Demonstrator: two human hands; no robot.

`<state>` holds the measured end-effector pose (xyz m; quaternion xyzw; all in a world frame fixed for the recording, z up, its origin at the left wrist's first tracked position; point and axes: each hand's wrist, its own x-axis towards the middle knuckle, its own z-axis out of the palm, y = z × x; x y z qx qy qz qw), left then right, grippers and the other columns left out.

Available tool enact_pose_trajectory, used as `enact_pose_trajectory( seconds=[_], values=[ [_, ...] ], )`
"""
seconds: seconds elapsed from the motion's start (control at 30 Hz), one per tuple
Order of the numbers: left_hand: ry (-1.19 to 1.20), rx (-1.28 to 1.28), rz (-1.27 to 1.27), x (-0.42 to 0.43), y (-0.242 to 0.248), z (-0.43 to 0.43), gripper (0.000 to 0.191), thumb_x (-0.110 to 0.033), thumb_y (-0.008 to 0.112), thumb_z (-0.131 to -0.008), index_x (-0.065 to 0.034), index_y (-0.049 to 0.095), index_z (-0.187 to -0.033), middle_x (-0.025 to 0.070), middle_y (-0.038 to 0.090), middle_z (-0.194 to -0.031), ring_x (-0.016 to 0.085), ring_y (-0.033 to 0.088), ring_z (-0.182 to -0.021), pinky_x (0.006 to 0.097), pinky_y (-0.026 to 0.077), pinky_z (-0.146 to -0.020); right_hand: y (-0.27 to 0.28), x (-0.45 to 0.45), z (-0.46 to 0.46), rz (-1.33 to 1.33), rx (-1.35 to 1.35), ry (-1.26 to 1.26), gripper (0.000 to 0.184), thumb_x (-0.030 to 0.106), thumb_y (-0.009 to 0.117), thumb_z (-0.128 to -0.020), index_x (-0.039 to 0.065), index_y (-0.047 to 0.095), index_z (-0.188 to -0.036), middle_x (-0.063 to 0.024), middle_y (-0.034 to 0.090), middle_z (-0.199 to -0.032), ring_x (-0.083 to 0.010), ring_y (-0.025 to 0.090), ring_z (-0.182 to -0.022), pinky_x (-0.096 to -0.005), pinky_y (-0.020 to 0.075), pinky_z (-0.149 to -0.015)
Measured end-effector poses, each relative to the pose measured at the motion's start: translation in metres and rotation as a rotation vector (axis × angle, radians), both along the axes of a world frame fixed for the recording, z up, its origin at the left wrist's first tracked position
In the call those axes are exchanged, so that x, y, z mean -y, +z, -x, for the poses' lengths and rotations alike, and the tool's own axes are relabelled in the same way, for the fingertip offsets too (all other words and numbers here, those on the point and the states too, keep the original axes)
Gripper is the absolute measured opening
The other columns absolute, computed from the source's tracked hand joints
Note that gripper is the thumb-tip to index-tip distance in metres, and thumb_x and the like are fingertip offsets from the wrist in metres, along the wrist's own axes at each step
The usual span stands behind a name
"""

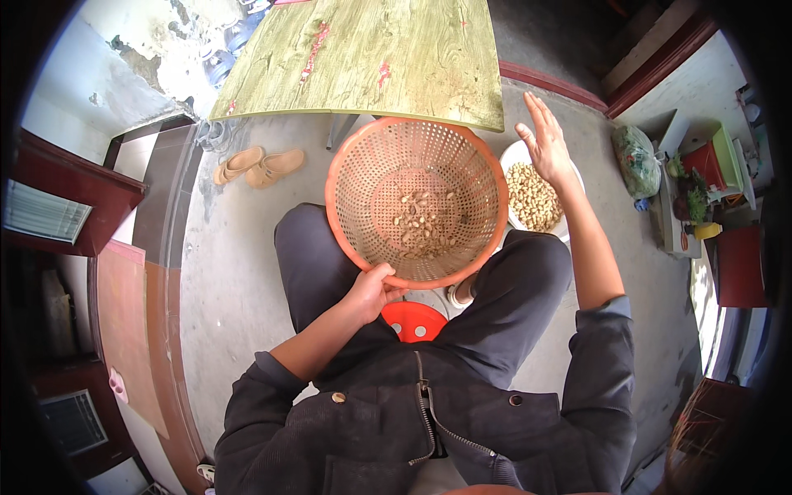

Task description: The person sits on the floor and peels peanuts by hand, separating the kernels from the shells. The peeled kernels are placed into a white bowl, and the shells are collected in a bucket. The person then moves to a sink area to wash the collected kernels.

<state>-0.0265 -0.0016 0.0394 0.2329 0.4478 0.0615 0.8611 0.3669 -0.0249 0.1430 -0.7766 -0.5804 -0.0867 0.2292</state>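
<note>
An orange plastic basket [354, 179] with perforated walls stands tilted between my knees. Unshelled peanuts and some loose debris [424, 226] lie at its bottom, mostly on the side nearer me. My left hand [369, 294] grips the near rim, thumb on top and fingers underneath. Up and to the right, my right hand [546, 139] is raised with fingers stretched out, thumb apart, and nothing in it. Beneath that hand stands a white tub [515, 153] holding a heap of unshelled peanuts [533, 201]; my right forearm and knee hide part of it.
A wood-patterned table [408, 55] reaches over the basket's far side. Tan slippers [275, 167] lie on the concrete floor [229, 278] at left. A red seat [416, 322] shows between my legs. At right are a filled plastic bag [637, 162] and a green container [725, 158].
</note>
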Motion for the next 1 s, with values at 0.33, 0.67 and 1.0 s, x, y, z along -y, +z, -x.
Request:
enact_pose_trajectory(
  seconds=[0.33,0.67,1.0],
  values=[
    [0.229,-0.123,-0.2,-0.084,-0.025,0.009,0.01,-0.012,0.051,-0.088,-0.0048,0.048,-0.095,0.0062,0.053,-0.094,0.02,0.059,-0.089,0.037,0.054,-0.08,-0.001,-0.136,-0.051,-0.297,0.288,0.194,0.052,0.032,0.061,-0.089,0.003,0.049,-0.129,-0.0265,0.054,-0.125,-0.0448,0.051,-0.113,-0.0464,0.0429,-0.097],
    [0.296,-0.197,-0.195,-0.102,-0.023,0.046,0.018,-0.013,0.051,-0.087,-0.0035,0.049,-0.103,0.0066,0.055,-0.104,0.019,0.059,-0.097,0.0329,0.053,-0.083,0.011,-0.121,-0.004,-0.44,-0.093,-0.029,0.043,0.028,0.054,-0.094,0.003,0.051,-0.129,-0.0229,0.055,-0.124,-0.0383,0.049,-0.119,-0.0414,0.0385,-0.102],
    [-0.105,-0.111,-0.088,-0.059,-0.061,0.005,0.035,-0.016,0.049,-0.086,-0.0067,0.049,-0.12,0.0068,0.058,-0.115,0.017,0.059,-0.104,0.0314,0.051,-0.083,-0.11,0.05,0.025,0.226,-1.31,-0.218,0.099,0.051,0.073,-0.078,0.003,0.024,-0.149,-0.0206,0.038,-0.145,-0.0314,0.036,-0.135,-0.0402,0.0354,-0.106]
  ],
)
